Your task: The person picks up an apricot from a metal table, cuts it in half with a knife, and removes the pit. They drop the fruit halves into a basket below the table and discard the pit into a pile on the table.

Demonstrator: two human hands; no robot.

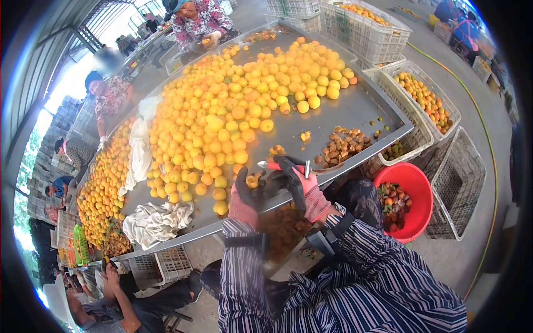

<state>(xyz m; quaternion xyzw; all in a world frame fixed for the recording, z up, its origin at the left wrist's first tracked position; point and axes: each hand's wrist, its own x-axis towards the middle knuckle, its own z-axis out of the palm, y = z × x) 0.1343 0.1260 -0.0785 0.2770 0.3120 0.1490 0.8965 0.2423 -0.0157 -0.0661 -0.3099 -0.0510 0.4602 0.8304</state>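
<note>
My left hand, in a pink and black glove, is at the near edge of the metal table with its fingers closed around a cut apricot. Close beside it, my right hand, gloved the same way, grips a small knife whose light tip points left. Whole yellow-orange apricots are heaped beyond both hands. A few torn fruit pieces lie just past my fingers. To the right sits a pile of brown pits. Cut fruit shows in a container below the edge, partly hidden by my arms.
A red bucket with fruit scraps stands right of my knee. Beside it are an open plastic crate and fruit-filled crates. White cloths lie on the table's left. Several people sit around the table; a yellow hose crosses the floor.
</note>
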